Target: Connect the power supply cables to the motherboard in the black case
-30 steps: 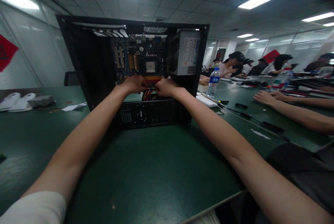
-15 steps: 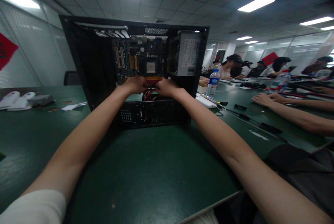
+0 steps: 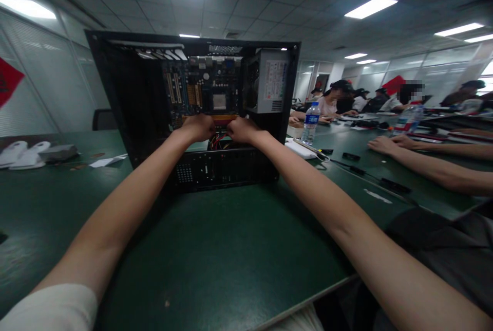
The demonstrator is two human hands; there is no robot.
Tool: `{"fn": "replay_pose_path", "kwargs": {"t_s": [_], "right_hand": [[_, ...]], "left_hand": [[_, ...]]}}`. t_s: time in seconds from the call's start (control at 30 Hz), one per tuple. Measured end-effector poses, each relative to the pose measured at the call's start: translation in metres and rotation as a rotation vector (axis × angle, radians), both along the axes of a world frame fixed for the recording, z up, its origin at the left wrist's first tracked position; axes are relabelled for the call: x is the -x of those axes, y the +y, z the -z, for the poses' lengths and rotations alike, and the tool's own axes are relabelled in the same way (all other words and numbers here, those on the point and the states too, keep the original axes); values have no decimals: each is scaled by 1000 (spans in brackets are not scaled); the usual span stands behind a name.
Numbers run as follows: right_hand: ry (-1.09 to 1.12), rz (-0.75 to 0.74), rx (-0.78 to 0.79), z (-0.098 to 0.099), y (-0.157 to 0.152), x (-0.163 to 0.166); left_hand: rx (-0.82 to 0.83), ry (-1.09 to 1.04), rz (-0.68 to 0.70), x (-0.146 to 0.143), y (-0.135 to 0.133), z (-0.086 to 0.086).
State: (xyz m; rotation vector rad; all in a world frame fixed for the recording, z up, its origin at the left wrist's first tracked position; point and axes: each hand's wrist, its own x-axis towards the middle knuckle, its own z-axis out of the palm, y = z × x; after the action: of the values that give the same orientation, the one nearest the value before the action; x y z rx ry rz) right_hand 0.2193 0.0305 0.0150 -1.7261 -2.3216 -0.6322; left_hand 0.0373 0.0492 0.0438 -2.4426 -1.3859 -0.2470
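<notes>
An open black computer case (image 3: pixel 234 166) stands on the green table (image 3: pixel 215 238), its inside facing me. A motherboard (image 3: pixel 206 81) is fitted in it, with a pale square (image 3: pixel 220 102) at the processor socket. My left hand (image 3: pixel 198 128) and my right hand (image 3: pixel 242 129) reach into the case with curled fingers, at either end of the orange and yellow memory slots (image 3: pixel 221 119) along the board's lower part. Their fingertips are hidden, so what they grip cannot be made out. Coloured wires (image 3: pixel 216 142) lie just below, between the hands. The grey power supply (image 3: pixel 270 81) sits at upper right.
A water bottle (image 3: pixel 310 123) and a white box-like item (image 3: pixel 299 149) stand right of the case. Cables and black pieces (image 3: pixel 351 157) lie nearby. Another person's hands (image 3: pixel 385 145) rest at the right. White slippers (image 3: pixel 33 155), a grey block (image 3: pixel 57 153) and paper (image 3: pixel 108 161) lie left.
The view has shifted slightly, so the case appears a little further left. Both hands keep their places at the memory slots, with no clear change of grip.
</notes>
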Motion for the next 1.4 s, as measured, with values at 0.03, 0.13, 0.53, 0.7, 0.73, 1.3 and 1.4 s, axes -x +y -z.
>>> {"fn": "replay_pose_path", "kwargs": {"t_s": [0.03, 0.13, 0.53, 0.7, 0.73, 1.3, 1.4], "right_hand": [[0, 2, 2, 0, 0, 0], [6, -4, -2, 0, 0, 0], [31, -6, 7, 2, 2, -2], [47, -18, 7, 1, 1, -2], [54, -23, 3, 1, 1, -2], [205, -96, -114, 1, 7, -5], [202, -98, -90, 1, 6, -5]], "left_hand": [[4, -3, -8, 0, -1, 0], [14, -8, -23, -1, -4, -1], [-22, 1, -10, -3, -3, 2], [8, -9, 52, -1, -1, 1], [26, -12, 68, 1, 0, 1], [195, -155, -27, 8, 7, -5], [322, -61, 65, 9, 10, 1]]}}
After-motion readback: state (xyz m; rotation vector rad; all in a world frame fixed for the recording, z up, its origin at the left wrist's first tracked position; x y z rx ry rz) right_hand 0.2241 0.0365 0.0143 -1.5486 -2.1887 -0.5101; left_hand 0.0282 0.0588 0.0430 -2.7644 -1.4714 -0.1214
